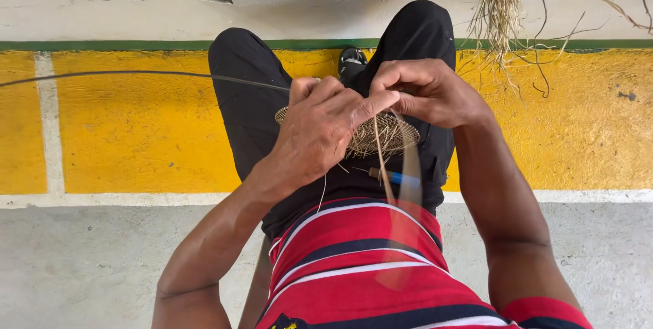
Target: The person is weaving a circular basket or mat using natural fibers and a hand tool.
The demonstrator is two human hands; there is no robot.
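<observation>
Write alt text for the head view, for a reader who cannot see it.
Seen from above, a seated person's left hand and right hand work thin fibres into a small round woven disc held over the lap. A long dark strand runs off to the left across a yellow painted floor; loose dry fibres lie ahead.

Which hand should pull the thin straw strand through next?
Probably the right hand: its fingertips pinch the strand at the woven disc, while the left hand grips the disc.
</observation>
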